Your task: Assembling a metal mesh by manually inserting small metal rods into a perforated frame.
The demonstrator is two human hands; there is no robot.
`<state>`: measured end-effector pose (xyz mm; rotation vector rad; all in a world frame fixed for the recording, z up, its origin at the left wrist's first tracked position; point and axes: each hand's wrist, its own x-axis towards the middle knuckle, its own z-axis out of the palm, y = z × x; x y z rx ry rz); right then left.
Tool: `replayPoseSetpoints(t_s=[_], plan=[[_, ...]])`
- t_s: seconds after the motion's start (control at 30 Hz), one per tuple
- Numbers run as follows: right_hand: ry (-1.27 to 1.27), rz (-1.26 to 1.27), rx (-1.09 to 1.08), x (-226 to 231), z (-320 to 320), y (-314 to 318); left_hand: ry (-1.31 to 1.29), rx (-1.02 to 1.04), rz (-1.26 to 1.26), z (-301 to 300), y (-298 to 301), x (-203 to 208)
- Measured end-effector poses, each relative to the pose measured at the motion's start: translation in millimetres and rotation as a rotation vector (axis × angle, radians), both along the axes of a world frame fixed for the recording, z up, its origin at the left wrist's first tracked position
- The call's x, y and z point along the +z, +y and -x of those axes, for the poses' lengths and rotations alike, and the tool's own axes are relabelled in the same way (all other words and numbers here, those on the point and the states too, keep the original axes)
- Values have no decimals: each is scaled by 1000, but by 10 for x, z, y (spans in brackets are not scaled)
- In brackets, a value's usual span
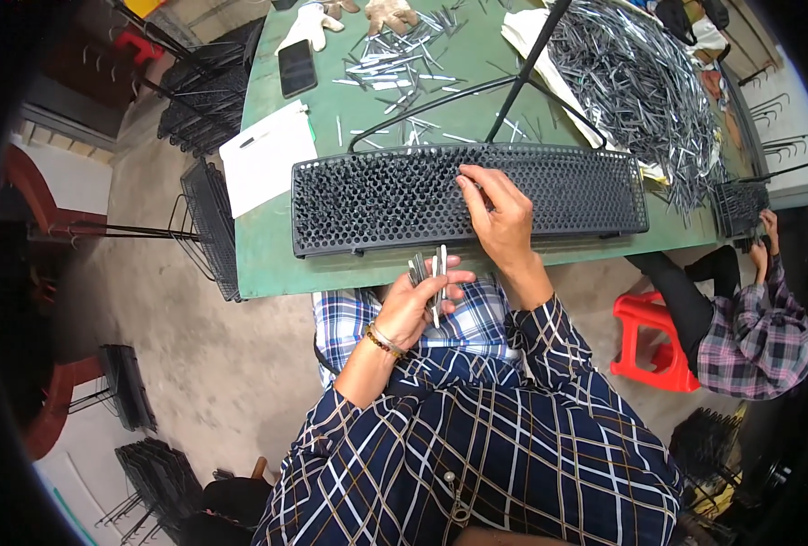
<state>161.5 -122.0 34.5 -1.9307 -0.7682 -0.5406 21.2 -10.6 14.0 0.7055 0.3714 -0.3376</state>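
A long black perforated rack [568, 196] lies along the near edge of the green table, its wire handle rising behind it. Thin dark pieces fill the holes over its left half; the right half shows bare holes. My left hand [408, 305], palm up in front of the rack, grips a small bunch of thin metal rods [440, 273], grey and silvery. Over the middle of the rack is my right hand [502, 218], thumb and fingertips pinched together at the border of the filled part. Whatever sits between those fingertips is too small to make out.
Loose rods [395, 68] lie scattered behind the rack, beside a phone [297, 70], gloves [313, 25] and a paper with a pen [272, 155]. A large rod heap [631, 82] fills a white sack at right. Another person [750, 337] works beside a red stool [645, 341].
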Motion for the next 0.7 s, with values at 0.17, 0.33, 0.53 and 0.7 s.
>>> replayPoseSetpoints(t_s=[0.17, 0.33, 0.53, 0.7], plan=[[-14, 20, -40, -56, -85, -20, 11, -18, -4, 10, 2, 18], [33, 31, -35, -51, -102, -15, 33, -14, 38, 25, 3, -27], [-97, 106, 40, -134, -122, 32, 14, -1, 75, 31, 12, -24], [-1, 268, 26, -103, -34, 18, -5, -9, 93, 50, 39, -55]])
